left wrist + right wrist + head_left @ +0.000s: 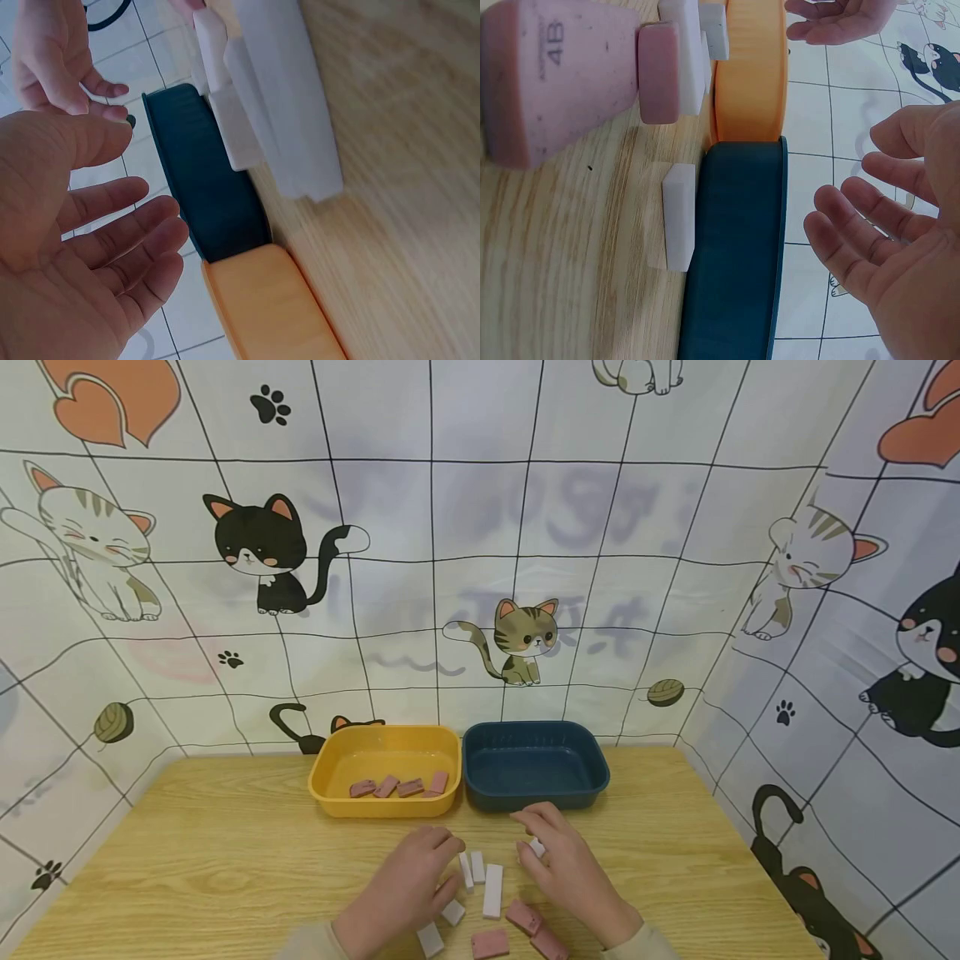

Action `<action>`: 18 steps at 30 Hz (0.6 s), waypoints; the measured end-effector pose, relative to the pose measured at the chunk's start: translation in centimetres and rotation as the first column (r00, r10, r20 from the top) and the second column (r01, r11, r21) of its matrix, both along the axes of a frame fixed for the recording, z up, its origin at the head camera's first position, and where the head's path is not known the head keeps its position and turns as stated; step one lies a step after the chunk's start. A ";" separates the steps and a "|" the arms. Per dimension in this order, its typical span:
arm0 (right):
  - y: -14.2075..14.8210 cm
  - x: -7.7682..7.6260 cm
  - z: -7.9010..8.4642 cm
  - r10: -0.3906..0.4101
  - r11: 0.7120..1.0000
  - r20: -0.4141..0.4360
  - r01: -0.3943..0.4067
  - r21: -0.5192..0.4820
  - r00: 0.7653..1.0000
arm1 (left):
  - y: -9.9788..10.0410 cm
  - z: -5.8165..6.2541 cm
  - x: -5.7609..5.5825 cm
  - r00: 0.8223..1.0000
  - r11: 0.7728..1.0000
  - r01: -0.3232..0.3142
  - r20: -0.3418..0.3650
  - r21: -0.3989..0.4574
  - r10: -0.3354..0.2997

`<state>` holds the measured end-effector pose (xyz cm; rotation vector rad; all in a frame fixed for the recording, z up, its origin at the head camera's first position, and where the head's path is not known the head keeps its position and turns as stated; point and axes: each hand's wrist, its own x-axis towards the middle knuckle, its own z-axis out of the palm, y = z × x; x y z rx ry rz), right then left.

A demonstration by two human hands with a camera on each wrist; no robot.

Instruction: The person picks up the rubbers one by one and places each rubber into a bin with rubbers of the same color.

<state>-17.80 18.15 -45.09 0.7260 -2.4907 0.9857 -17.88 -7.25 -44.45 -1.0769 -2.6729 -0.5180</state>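
My left hand point(405, 877) hovers over the left side of a loose group of erasers, its fingers relaxed and holding nothing. Beside it lie white erasers, among them a long one point(492, 892) and a small one point(453, 912). My right hand point(566, 868) is above the table on the other side, fingers loosely bent and apart. A white eraser point(537, 848) shows just past its thumb, below the palm. In the right wrist view that hand is empty, and a pink eraser point(577, 75) marked 4B stands large in front. Another pink eraser point(490, 943) lies nearest me.
Behind the hands stand a yellow bin point(386, 810) with several pink erasers point(411, 788) in it and, on its right, a dark blue bin point(536, 797). A cat-print cloth point(390, 593) hangs behind and at both sides of the wooden table point(195, 860).
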 end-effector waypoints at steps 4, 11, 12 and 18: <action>0.0 0.2 0.0 0.005 1.000 0.009 -0.005 0.001 1.000 | 0.3 -0.1 0.4 0.999 0.999 0.034 0.044 -0.036 -0.032; -0.1 0.3 0.0 0.007 1.000 -0.006 -0.007 0.012 1.000 | 0.8 -0.4 1.3 0.992 0.989 0.085 0.101 -0.118 -0.073; -0.1 0.3 0.0 0.006 1.000 -0.006 -0.006 0.016 1.000 | 0.9 -0.5 1.4 0.991 0.987 0.095 0.105 -0.127 -0.082; 0.0 0.4 -0.2 0.011 0.999 -0.019 -0.011 0.033 1.000 | 1.3 -1.2 1.7 0.986 0.976 0.147 0.100 -0.157 -0.133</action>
